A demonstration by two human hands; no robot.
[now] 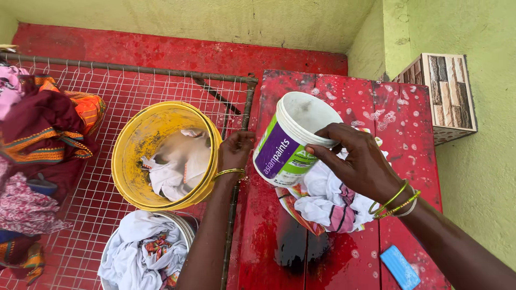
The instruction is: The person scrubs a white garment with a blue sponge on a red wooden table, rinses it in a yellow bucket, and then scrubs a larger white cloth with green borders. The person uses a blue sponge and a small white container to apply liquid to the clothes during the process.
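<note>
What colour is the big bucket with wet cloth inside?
Yellow: the large yellow plastic bucket, seen in the head view.

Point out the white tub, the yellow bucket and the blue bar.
white tub (285, 153), head view, on its side wall.
yellow bucket (131, 142), head view, on its inner wall.
blue bar (400, 267), head view, on its top face.

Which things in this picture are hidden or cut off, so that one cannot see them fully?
Head view only:
- Left hand: its fingers are hidden by the rim of the yellow bucket, so the grip is unclear.
- White tub: it is tilted away, so its bottom inside is not visible.
- White bucket of laundry: cut off by the bottom edge.
- Blue bar: partly cut off by the bottom edge.
- Cloth pile: cut off by the left edge.
</note>
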